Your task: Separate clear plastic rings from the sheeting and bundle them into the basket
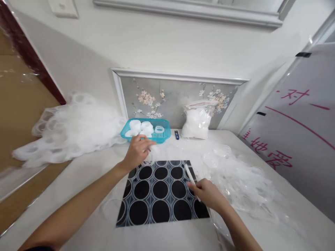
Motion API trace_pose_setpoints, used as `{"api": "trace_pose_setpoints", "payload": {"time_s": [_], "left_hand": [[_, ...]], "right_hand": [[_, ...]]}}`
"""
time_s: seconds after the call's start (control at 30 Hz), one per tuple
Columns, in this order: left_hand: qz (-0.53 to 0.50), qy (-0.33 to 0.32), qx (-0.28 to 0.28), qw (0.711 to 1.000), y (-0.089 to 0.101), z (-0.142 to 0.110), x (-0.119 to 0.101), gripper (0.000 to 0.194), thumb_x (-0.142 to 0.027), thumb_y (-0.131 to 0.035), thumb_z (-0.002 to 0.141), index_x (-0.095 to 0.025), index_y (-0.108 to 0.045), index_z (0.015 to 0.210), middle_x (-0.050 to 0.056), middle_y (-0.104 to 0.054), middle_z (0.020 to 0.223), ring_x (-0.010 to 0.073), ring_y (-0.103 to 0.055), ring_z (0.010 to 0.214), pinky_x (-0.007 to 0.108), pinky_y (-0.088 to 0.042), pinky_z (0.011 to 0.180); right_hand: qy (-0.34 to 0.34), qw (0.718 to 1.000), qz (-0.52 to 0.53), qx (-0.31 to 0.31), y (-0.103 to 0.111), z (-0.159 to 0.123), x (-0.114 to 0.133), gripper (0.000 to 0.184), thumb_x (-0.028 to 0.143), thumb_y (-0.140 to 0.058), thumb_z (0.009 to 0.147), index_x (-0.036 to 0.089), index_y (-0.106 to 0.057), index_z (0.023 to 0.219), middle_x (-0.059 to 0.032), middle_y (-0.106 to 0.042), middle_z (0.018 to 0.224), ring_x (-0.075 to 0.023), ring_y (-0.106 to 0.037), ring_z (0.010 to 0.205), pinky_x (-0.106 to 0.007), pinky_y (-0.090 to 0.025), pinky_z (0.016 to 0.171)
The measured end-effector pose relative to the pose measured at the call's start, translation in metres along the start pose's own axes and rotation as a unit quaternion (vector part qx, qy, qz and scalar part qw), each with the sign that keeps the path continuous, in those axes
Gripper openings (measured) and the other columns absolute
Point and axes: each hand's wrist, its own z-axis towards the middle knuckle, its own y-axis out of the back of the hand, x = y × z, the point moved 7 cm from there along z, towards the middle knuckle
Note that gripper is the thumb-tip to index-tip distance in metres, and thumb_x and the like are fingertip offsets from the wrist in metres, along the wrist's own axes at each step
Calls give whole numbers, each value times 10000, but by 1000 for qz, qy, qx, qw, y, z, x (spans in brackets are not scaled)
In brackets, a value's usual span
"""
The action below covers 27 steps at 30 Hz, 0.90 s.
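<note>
A dark mat (160,191) printed with rows of black circles lies on the white table, under a sheet of sheer white netting. My left hand (137,150) reaches to the mat's far left corner, fingers pinched on the white netting (167,153) there. My right hand (206,194) rests at the mat's right edge, closed around a thin white stick (190,176) that points up and away over the mat.
A turquoise tray (146,132) with white rings and pads stands behind the mat. Beside it are small blue snips (177,134) and a clear bag (196,120) of white filling. Heaps of white netting lie at the left (70,127) and right (240,177). A whiteboard (300,132) leans at right.
</note>
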Motion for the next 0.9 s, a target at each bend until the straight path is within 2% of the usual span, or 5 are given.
{"api": "trace_pose_setpoints", "payload": {"time_s": [0.1, 0.27, 0.47, 0.73, 0.9], "left_hand": [[-11, -158, -61, 986, 28, -49, -37, 338, -3, -460, 824, -188, -680, 1001, 28, -738, 880, 224, -606, 958, 390, -427, 842], [-28, -282, -71, 956, 69, -82, -86, 253, -40, -482, 909, -144, -633, 1083, 48, -747, 937, 230, -631, 1030, 364, -455, 813], [-24, -273, -39, 961, 100, -73, -109, 266, -76, -440, 947, -123, -596, 1157, 84, -730, 1027, 250, -604, 1102, 399, -469, 862], [-6, -235, 14, 972, 104, -69, -96, 241, -120, -389, 964, -144, -628, 984, 66, -696, 856, 248, -592, 993, 392, -448, 852], [11, -213, 58, 975, 100, -66, -83, 166, -133, -480, 935, -137, -646, 923, 48, -660, 800, 220, -552, 870, 361, -431, 795]], "right_hand": [[-4, 998, -54, 33, -7, -3, 2, 560, 514, -436, 897, 208, -482, 430, -55, -546, 490, -183, -529, 498, -301, -342, 545], [50, 995, 2, -83, 11, -25, 54, 383, 538, -454, 897, 208, -649, 903, -80, -676, 776, -238, -630, 728, -350, -433, 671], [318, 895, 310, 45, 3, -61, 167, 377, 519, -648, 801, 193, -637, 992, -53, -654, 988, -207, -582, 947, -346, -429, 884], [304, 846, 409, 155, -36, -43, 192, 365, 451, -767, 723, 161, -571, 620, 57, -434, 592, -85, -376, 578, -244, -334, 601], [298, 833, 423, 196, -57, -41, 202, 345, 473, -823, 634, 161, -686, 694, 17, -604, 654, -140, -549, 667, -288, -449, 714]]}}
